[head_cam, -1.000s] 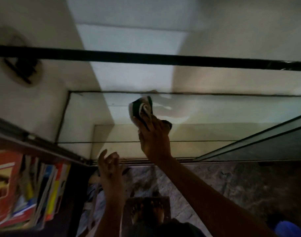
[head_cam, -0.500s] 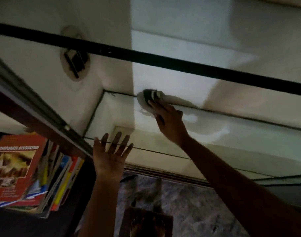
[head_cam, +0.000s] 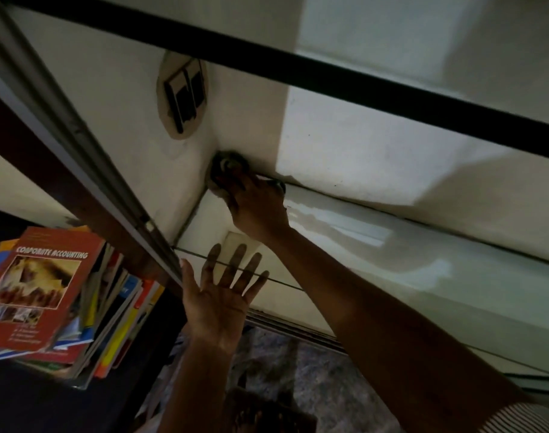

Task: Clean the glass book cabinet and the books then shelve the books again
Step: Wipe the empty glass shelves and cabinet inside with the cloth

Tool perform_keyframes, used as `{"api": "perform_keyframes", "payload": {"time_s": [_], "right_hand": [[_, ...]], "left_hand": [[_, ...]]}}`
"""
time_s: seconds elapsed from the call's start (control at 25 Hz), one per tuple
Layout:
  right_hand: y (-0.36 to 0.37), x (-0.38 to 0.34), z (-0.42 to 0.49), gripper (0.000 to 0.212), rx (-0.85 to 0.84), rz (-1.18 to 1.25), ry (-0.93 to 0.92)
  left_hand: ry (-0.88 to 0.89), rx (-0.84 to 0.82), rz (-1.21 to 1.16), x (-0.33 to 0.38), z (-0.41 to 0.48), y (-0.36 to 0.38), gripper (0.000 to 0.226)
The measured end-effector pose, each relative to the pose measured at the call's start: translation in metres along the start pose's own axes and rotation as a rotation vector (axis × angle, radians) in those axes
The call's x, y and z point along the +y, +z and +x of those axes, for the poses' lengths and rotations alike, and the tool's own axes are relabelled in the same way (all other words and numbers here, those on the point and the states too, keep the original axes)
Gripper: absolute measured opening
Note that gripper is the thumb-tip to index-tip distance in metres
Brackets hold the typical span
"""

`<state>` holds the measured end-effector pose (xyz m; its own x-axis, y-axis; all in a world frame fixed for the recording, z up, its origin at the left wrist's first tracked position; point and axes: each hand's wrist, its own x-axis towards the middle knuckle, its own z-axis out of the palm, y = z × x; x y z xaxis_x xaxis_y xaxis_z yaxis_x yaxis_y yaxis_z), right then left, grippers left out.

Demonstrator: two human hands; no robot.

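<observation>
Cleaning step: right hand [head_cam: 257, 204] grips cloth [head_cam: 224, 170] in cabinet's [head_cam: 392, 276] mid-frame corner. Left hand [head_cam: 218, 295] spread, empty. Next: probably wipe along glass; books [head_cam: 48, 295] lower left unshelved.

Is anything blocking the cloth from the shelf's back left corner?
Nothing visible. The right hand holds the cloth pressed into that corner of the glass shelf; the open left hand sits nearer the front edge, out of the way.

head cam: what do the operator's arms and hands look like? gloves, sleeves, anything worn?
No gloves: left hand and right hand are bare, no ring, watch or band visible in the dim light. The right arm is bare up to a pale, thin-striped sleeve at the lower right corner. The left forearm shows no sleeve.
</observation>
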<state>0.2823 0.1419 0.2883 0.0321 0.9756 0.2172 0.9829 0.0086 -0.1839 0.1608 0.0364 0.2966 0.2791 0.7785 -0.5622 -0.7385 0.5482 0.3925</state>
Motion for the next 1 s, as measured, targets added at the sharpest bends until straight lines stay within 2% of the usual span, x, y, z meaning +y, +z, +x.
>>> {"api": "perform_keyframes", "payload": {"time_s": [0.2, 0.28, 0.4, 0.56, 0.64, 0.76, 0.88, 1.0], "right_hand": [[0.003, -0.015, -0.039, 0.044, 0.120, 0.062, -0.261], [-0.003, -0.019, -0.056, 0.041, 0.109, 0.107, -0.349], [-0.015, -0.016, -0.082, 0.038, 0.054, 0.133, -0.451], [-0.032, -0.002, -0.127, 0.036, -0.046, 0.092, -0.486], [-0.048, 0.007, -0.146, 0.036, -0.054, 0.097, -0.485], [-0.066, 0.009, -0.173, 0.042, -0.038, 0.049, -0.410], [-0.045, 0.004, -0.219, 0.054, -0.062, 0.149, -0.302], [-0.009, 0.011, -0.251, 0.053, -0.072, 0.207, -0.136]], "left_hand": [[-0.017, -0.022, 0.078, 0.008, 0.002, -0.010, 0.076], [-0.035, -0.039, 0.122, 0.015, 0.000, -0.017, 0.081], [-0.047, -0.066, 0.165, 0.024, -0.001, -0.027, 0.072], [-0.063, -0.081, 0.233, 0.038, -0.009, -0.042, 0.067], [-0.084, -0.014, 0.385, 0.040, -0.012, -0.052, 0.055], [-0.109, 0.049, 0.773, 0.028, -0.017, -0.083, 0.032], [-0.011, -0.017, 1.395, 0.010, -0.021, -0.124, 0.030], [0.089, -0.056, 1.580, -0.003, -0.009, -0.149, 0.034]]}}
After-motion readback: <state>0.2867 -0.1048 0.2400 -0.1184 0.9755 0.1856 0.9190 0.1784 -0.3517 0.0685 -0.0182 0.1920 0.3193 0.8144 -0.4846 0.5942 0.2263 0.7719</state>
